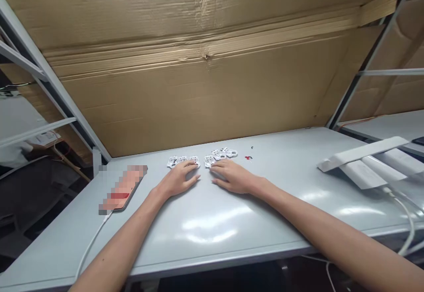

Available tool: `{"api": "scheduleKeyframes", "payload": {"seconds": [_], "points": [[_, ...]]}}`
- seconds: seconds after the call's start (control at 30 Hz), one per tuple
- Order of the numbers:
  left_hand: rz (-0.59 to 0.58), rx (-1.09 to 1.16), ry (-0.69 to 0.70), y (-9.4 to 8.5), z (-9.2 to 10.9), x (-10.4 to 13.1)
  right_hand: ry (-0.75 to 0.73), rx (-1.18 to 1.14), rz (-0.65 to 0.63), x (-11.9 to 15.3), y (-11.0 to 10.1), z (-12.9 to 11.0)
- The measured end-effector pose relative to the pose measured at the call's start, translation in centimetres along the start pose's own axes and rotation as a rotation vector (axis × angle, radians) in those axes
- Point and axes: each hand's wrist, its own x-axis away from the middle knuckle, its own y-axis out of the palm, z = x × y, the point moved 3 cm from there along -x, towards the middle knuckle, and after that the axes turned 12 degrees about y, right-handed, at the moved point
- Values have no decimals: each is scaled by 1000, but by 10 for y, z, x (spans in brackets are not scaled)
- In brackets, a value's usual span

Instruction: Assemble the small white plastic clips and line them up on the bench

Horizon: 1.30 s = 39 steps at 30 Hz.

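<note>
My left hand (180, 178) lies on the grey tabletop (212, 221), fingers stretched out and thumb apart. Its fingertips reach the left group of small white plastic pieces (172, 162), partly covering some of them. My right hand (234, 176) rests opposite, also with fingers extended and thumb apart. Its fingertips are at the near edge of a white piece (209, 161); more white pieces with a round opening (230, 152) lie just beyond the knuckles. Neither hand is gripping anything I can see. Whether the fingertips press on the pieces cannot be made out.
Small red and black bits (248, 157) lie right of the pieces. A phone (123, 189) with a white cable (90, 243) is at left. A white device with several blocks (367, 153) stands at right. Cardboard (212, 102) closes the back; metal posts (56, 75) flank it.
</note>
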Motion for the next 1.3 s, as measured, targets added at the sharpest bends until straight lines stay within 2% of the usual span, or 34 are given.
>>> {"api": "scheduleKeyframes", "payload": {"seconds": [0.2, 0.27, 0.33, 0.43, 0.5, 0.63, 0.73, 1.03, 1.2, 1.3], "points": [[56, -40, 61, 1, 13, -3, -54, -105, -55, 11, -15, -19], [60, -30, 102, 0, 22, -5, -62, -163, -38, 11, -19, -18], [55, -22, 121, 1, 29, -6, -23, -191, 32, 10, -24, -7], [48, -26, 97, 3, 33, -7, 193, -123, 185, 7, -34, 27], [33, -43, 63, 5, 31, -6, 371, -6, 217, 8, -40, 53], [-3, -75, 11, 9, 30, -5, 691, 138, 139, 15, -45, 94], [-7, -89, 9, 9, 31, -5, 843, 112, 60, 19, -44, 105], [-11, -101, -6, 7, 29, -2, 824, 48, 11, 17, -38, 101], [-20, -85, -17, 7, 30, -2, 802, -16, 64, 16, -40, 104], [-11, -72, -17, 6, 30, -3, 755, -177, 132, 13, -44, 102]]}}
